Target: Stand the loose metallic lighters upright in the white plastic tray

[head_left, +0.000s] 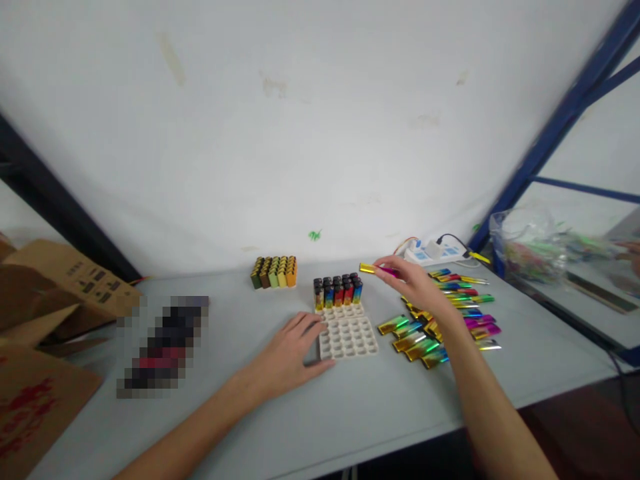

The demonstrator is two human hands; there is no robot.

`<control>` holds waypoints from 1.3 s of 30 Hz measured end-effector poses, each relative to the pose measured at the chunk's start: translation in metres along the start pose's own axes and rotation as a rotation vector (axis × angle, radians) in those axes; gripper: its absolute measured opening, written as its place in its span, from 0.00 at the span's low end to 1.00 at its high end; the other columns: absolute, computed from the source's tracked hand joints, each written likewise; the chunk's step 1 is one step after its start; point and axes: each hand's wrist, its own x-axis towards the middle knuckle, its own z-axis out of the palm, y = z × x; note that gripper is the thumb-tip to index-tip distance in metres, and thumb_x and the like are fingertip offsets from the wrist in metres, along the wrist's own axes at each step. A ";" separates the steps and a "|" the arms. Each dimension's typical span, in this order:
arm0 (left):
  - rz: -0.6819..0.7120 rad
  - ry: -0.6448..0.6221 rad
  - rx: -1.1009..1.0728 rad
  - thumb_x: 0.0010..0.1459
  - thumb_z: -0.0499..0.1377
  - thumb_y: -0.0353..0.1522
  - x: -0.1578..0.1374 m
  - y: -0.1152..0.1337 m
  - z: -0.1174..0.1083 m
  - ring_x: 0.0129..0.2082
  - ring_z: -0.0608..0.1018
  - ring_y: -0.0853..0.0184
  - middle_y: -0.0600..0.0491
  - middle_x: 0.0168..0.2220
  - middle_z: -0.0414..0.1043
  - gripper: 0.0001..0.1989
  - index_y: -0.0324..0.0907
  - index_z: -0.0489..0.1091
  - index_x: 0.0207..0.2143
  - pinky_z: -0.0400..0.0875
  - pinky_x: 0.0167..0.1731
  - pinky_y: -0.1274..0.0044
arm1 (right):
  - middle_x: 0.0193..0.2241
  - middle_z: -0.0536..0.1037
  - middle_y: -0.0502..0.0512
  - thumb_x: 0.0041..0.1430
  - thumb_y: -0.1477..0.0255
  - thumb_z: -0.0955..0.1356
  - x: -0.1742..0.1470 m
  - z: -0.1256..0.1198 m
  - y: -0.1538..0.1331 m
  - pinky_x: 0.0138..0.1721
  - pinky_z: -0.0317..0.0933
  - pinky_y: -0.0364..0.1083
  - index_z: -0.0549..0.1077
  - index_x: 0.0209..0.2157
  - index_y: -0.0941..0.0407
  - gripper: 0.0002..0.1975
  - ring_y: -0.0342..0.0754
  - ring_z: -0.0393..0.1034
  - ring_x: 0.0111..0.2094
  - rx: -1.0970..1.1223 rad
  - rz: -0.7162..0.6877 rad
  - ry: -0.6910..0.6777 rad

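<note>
My right hand (407, 283) is raised above the table, pinching a shiny gold and magenta lighter (367, 268) that lies level in the fingers. My left hand (290, 350) rests at the left side of a white tray (349, 338) with rows of round-cornered cells. Its fingers and thumb are spread, touching or very near the tray's edge. At the tray's far end, lighters with black tops (339, 291) stand upright in rows, shading from gold and blue to red. Below and right of my right hand lies a loose pile of metallic lighters (417, 343) in mixed colours.
A packed block of green, brown, yellow and orange lighters (274, 272) stands near the wall. A power strip (435, 252) with cables sits behind the pile. Open cardboard boxes (75, 280) are at the left, beside a pixelated patch. A blue metal frame (550, 140) and plastic bag (530, 243) are right.
</note>
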 end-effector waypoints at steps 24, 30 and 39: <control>-0.019 0.038 0.124 0.63 0.68 0.38 -0.004 0.014 0.013 0.54 0.80 0.53 0.42 0.55 0.76 0.20 0.40 0.72 0.54 0.80 0.54 0.63 | 0.38 0.82 0.56 0.72 0.61 0.68 0.005 0.091 -0.028 0.37 0.72 0.46 0.77 0.49 0.55 0.13 0.47 0.76 0.31 -0.067 -0.240 -0.022; -0.010 0.025 0.147 0.64 0.68 0.38 -0.003 0.015 0.011 0.53 0.81 0.54 0.42 0.55 0.76 0.18 0.41 0.72 0.53 0.80 0.54 0.62 | 0.40 0.83 0.57 0.72 0.63 0.69 0.005 0.105 -0.024 0.42 0.73 0.47 0.77 0.47 0.54 0.11 0.49 0.78 0.36 -0.090 -0.246 -0.027; -0.011 0.040 0.124 0.65 0.66 0.39 -0.003 0.013 0.011 0.54 0.80 0.53 0.43 0.54 0.77 0.17 0.42 0.72 0.53 0.80 0.54 0.62 | 0.41 0.83 0.57 0.72 0.64 0.69 0.006 0.108 -0.027 0.44 0.72 0.47 0.76 0.49 0.54 0.11 0.50 0.79 0.39 -0.075 -0.216 -0.072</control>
